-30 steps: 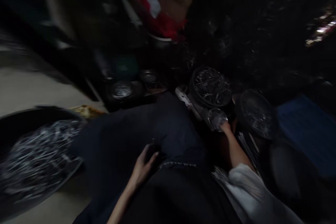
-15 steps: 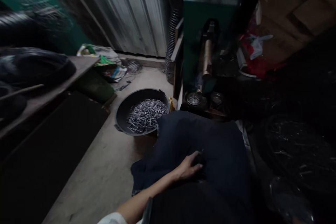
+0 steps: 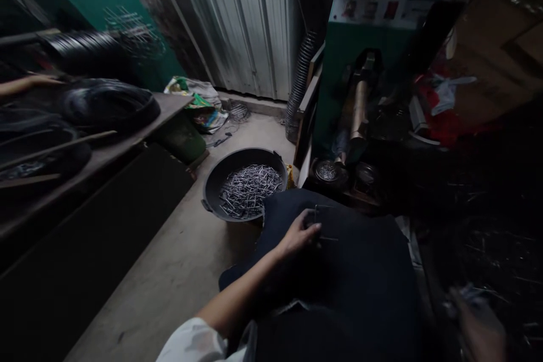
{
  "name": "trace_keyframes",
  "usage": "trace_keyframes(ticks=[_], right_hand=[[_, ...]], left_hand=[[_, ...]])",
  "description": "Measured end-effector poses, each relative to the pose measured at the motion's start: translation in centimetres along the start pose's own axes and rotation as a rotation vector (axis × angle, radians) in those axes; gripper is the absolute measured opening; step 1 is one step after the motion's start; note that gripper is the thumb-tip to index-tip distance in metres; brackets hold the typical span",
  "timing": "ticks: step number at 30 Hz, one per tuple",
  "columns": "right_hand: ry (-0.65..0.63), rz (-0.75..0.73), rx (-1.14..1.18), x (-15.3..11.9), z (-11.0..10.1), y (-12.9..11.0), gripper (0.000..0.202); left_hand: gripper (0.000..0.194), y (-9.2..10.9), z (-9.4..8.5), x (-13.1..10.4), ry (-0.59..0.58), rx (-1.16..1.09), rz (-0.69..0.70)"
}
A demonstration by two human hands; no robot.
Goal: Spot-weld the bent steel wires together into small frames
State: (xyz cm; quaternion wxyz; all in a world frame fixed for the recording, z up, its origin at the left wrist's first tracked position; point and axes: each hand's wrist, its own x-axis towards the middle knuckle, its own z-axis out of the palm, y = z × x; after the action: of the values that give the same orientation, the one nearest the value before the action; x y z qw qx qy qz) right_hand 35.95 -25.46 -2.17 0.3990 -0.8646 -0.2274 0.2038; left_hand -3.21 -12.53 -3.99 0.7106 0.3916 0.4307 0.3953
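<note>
My left hand (image 3: 299,233) is closed over the dark blue cloth (image 3: 360,260) across my lap. Its fingers pinch a thin U-shaped wire piece (image 3: 316,214), whose two legs point right. At the lower right, my right hand (image 3: 481,322) is blurred by motion and dim. Its curled fingers appear closed on some shiny metal pieces (image 3: 472,294), too smeared to tell their exact kind. Beyond my knees a round black pan (image 3: 212,181) holds a heap of short metal pins (image 3: 252,189).
A green machine (image 3: 339,68) with a control panel and red light stands ahead. Below its spout sits a small dish of metal bits (image 3: 327,171). On the left bench (image 3: 169,104) lie black wire coils (image 3: 112,104); another person's arm (image 3: 25,85) reaches in. Metal pieces lie in darkness at right.
The view has swung left and up. My left hand has moved up over the cloth, and the U-shaped wire now shows. My right hand has come into view. Another person's arm appears at left.
</note>
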Motion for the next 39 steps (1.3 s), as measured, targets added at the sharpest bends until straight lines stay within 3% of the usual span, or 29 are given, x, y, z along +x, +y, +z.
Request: trace_keyframes(ticks=[1, 2, 3, 5, 8, 10, 11, 14, 18, 39], right_hand=[[0.011, -0.035, 0.077, 0.6, 2.5, -1.2, 0.029], [-0.077, -0.057, 0.155, 0.9, 4.9, -2.7, 0.033], [-0.084, -0.124, 0.285, 0.9, 7.1, -4.2, 0.038], [-0.323, -0.261, 0.426, 0.1, 10.5, -7.6, 0.038], [-0.793, -0.511, 0.353, -1.8, 13.7, -12.3, 0.035], [-1.004, -0.718, 0.273, -2.8, 15.1, -14.6, 0.039], [-1.049, -0.835, 0.23, -3.2, 15.9, -15.3, 0.043], [-1.033, -1.155, 0.151, -3.6, 18.0, -16.2, 0.043], [-0.991, -1.316, 0.143, -3.3, 20.0, -16.2, 0.044], [-0.938, -1.229, 0.185, -1.4, 19.9, -15.5, 0.042]], left_hand=[[0.066, 0.4, -0.2, 0.5, -0.006, -0.008, -0.003], [0.067, 0.9, -0.4, 1.0, -0.011, -0.011, -0.001], [0.068, 1.3, -0.6, 1.4, -0.011, -0.011, 0.004], [0.067, 2.0, -0.9, 2.2, 0.002, -0.003, 0.008], [0.065, 3.0, -1.2, 2.9, 0.021, -0.002, -0.01], [0.063, 3.6, -1.4, 3.3, 0.028, 0.0, -0.02], [0.062, 3.9, -1.5, 3.4, 0.033, 0.003, -0.02], [0.059, 4.5, -1.8, 4.1, 0.04, 0.013, -0.012], [0.059, 4.8, -1.7, 5.2, 0.028, -0.006, -0.039], [0.058, 4.8, 1.2, 7.0, 0.034, -0.072, -0.049]])
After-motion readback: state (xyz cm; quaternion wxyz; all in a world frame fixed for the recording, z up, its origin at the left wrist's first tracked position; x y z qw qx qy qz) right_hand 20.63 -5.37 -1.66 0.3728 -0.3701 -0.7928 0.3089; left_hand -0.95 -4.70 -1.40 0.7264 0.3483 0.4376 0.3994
